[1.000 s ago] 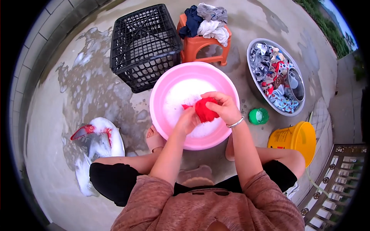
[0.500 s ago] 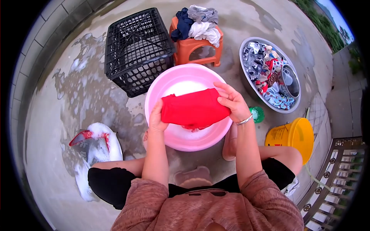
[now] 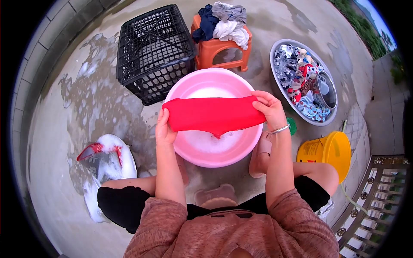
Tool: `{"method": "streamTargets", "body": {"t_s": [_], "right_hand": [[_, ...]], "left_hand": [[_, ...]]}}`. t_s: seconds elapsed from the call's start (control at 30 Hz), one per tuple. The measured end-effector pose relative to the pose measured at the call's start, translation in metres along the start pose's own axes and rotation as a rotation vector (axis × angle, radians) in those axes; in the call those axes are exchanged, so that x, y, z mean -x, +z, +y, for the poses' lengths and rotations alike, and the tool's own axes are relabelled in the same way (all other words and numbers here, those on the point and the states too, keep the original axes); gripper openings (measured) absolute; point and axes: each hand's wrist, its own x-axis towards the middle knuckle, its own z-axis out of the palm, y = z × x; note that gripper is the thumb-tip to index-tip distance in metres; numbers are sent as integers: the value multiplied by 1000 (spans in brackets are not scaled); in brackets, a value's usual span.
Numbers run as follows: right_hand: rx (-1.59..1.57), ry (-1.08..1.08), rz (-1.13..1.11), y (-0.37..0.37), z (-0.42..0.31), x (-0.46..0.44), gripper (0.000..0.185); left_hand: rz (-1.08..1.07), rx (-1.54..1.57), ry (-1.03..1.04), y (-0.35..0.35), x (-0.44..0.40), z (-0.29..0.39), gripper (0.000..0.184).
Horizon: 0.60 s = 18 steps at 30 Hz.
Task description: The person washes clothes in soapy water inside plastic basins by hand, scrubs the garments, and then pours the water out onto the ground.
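A red cloth (image 3: 213,115) is stretched out flat between my two hands above the pink basin (image 3: 211,160). My left hand (image 3: 164,128) grips its left end, and my right hand (image 3: 269,108), with a silver bangle at the wrist, pinches its right end. The cloth's lower edge dips to a point in the middle. White suds and water (image 3: 211,144) show in the basin below it. The cloth hides part of the basin's inside.
A black crate (image 3: 155,51) stands beside an orange stool (image 3: 223,53) bearing clothes (image 3: 226,23). At right are a grey basin of laundry (image 3: 303,84), a green item (image 3: 292,126) and a yellow bucket (image 3: 337,157). Foam covers a board (image 3: 114,165) at left.
The red cloth went from a bunched ball to a flat, wide stretch. My hands moved apart, the left one leftward and the right one rightward, both still on the cloth.
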Motion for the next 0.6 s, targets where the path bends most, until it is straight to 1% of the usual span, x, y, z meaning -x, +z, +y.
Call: {"method": "streamTargets", "body": {"t_s": [0.07, 0.13, 0.2, 0.23, 0.27, 0.3, 0.33, 0.37, 0.4, 0.43, 0.47, 0.5, 0.53, 0.6], "right_hand": [[28, -3, 23, -8, 3, -2, 25], [77, 46, 35, -13, 5, -3, 25], [93, 48, 25, -15, 7, -3, 26], [111, 45, 14, -16, 7, -3, 26], [112, 45, 18, -15, 6, -2, 26], [70, 60, -18, -11, 4, -1, 28], [27, 76, -55, -5, 2, 1, 29], [33, 65, -95, 0, -1, 2, 33], [32, 68, -95, 6, -2, 4, 33], [46, 53, -116, 11, -2, 5, 35], [61, 38, -137, 15, -3, 7, 37], [47, 41, -159, 17, -5, 8, 41], [47, 44, -158, 17, -6, 9, 41], [34, 53, -223, 13, -9, 10, 44]], "left_hand": [[-8, -4, 25, -5, -2, -3, 28], [-16, -11, 49, -8, -2, -2, 29], [-31, 116, -39, -8, 0, -4, 30], [-33, 117, -44, -10, 0, -6, 30], [-2, 143, -101, -14, 1, -9, 31], [30, 168, -157, -19, 1, -11, 33], [31, 167, -157, -23, 1, -16, 33], [121, 54, -224, -29, 0, -21, 33], [212, -60, -292, -34, 0, -28, 34], [177, -115, -326, -37, -1, -35, 32], [158, -192, -348, -41, -1, -43, 25], [133, -222, -359, -30, 5, -46, 25], [109, -251, -371, -22, 10, -47, 24], [96, -222, -360, -25, 13, -51, 24]]}}
